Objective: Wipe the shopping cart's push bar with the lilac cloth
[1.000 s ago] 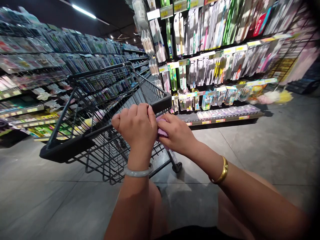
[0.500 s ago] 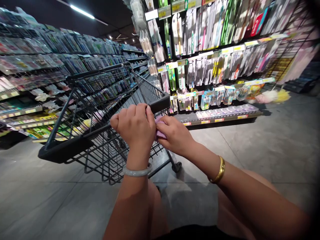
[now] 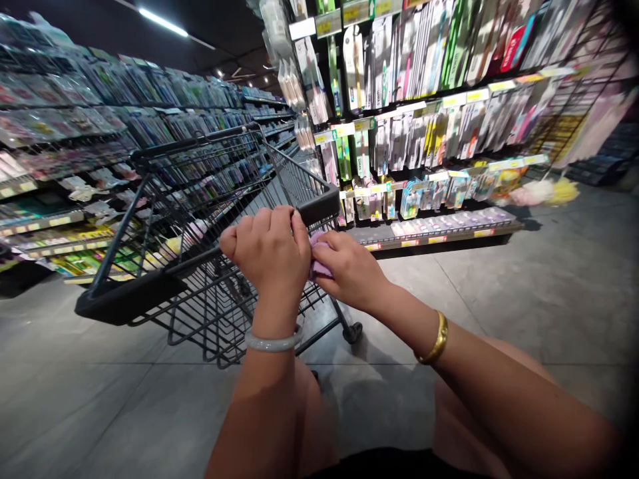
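Observation:
My left hand [image 3: 272,249], with a pale grey bangle [image 3: 273,342] at its wrist, is closed around the handle bar of a black wire shopping cart [image 3: 132,293]. Just to its right, my right hand [image 3: 349,269] is closed on a crumpled purple cloth [image 3: 319,256], beside the right part of the handle. A gold bangle [image 3: 435,338] circles the right wrist. The two hands almost touch. The fingertips of my left hand are hidden behind the bar.
Toothbrush packs [image 3: 383,66] hang on a lit shelf rack [image 3: 449,236] ahead and right. Long shelves of packaged goods [image 3: 164,100] line the left side. Fluffy dusters [image 3: 544,193] stick out at the rack's right end. Grey floor [image 3: 499,286] lies around the cart wheel [image 3: 352,332].

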`<state>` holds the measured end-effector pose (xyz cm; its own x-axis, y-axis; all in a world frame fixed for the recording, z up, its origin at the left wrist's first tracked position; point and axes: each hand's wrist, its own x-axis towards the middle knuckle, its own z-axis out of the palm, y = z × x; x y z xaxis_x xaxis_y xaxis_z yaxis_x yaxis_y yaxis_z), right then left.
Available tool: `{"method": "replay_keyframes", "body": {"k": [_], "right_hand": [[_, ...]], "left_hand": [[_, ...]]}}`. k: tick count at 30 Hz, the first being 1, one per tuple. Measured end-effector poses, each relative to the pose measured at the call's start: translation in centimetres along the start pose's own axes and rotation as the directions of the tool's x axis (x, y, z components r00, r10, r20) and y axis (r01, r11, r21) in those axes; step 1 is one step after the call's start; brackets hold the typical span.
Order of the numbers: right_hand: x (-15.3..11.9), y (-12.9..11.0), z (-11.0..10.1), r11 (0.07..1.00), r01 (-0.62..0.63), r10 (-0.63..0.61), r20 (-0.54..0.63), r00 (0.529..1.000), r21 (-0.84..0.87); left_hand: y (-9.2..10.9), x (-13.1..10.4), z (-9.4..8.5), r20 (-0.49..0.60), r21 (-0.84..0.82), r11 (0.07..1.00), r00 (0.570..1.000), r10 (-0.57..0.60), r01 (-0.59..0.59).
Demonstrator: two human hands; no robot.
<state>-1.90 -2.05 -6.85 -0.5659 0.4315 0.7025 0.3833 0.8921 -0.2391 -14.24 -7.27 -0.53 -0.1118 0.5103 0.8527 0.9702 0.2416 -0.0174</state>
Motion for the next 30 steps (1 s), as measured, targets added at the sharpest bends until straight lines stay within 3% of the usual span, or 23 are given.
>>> {"method": "replay_keyframes", "body": {"k": [18,30], "right_hand": [[-1.1,-0.4,0.8,0.995,0.034,-0.035,-0.004,0.999,-0.096],[-1.0,-0.1,0.8,0.995,0.049,-0.050,-0.008,0.999,-0.090]], "left_hand": [[-0.1,-0.1,0.2,0.010,-0.050,0.998,1.000,-0.022,0.023],[-0.1,-0.2,0.3,-0.052,-0.025,1.000,0.999,0.008,-0.010]]}}
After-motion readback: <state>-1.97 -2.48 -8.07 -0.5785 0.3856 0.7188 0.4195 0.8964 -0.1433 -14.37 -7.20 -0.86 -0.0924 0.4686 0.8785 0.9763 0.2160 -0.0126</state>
